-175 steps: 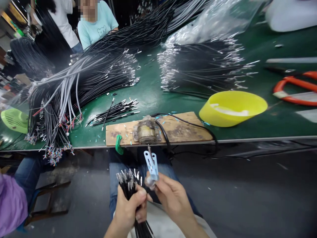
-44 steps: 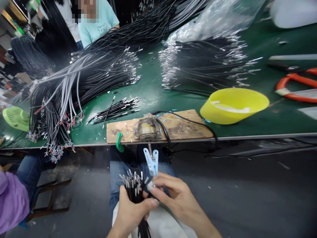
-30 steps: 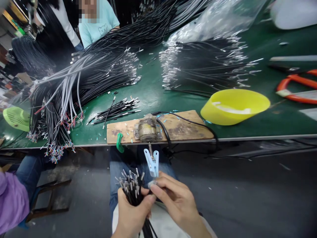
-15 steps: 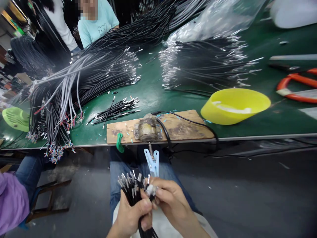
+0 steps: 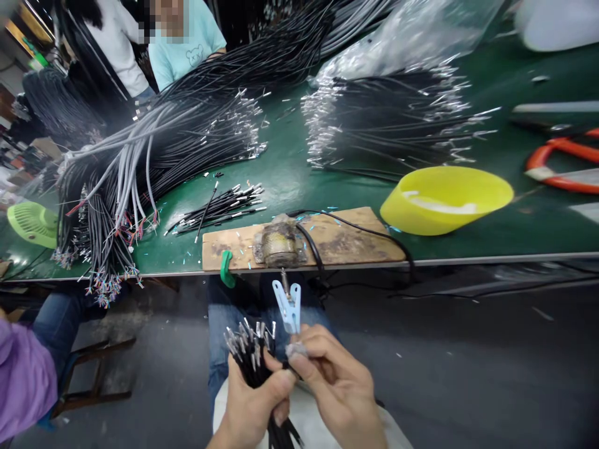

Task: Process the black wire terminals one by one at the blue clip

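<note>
My left hand [image 5: 257, 399] is closed around a bundle of black cables [image 5: 253, 352], their stripped silvery ends pointing up and away from me. Close beside it, my right hand [image 5: 334, 380] pinches the end of one black cable [image 5: 286, 366]; its tip is hidden by the fingers. A whitish wrap [image 5: 296, 350] covers the tip of a right-hand digit. Just beyond these fingers, a light blue clothespin [image 5: 287, 305] hangs on a metal shaft from a small motor [image 5: 279, 243], which is fixed to a wooden board [image 5: 350, 240] at the table edge.
A green clamp [image 5: 227, 269] grips the board's edge. On the green table [image 5: 290, 181] lie short black cables [image 5: 219, 209], a larger cable pile [image 5: 388, 121], a yellow container [image 5: 444, 202] and orange-handled scissors [image 5: 543, 165]. Grey cables [image 5: 135, 156] overhang at left. Other people sit and stand nearby.
My right hand has shifted slightly right and up, its fingers now nearer the clothespin. The whitish wrap has moved away from the bundle. My left hand still holds the cables.
</note>
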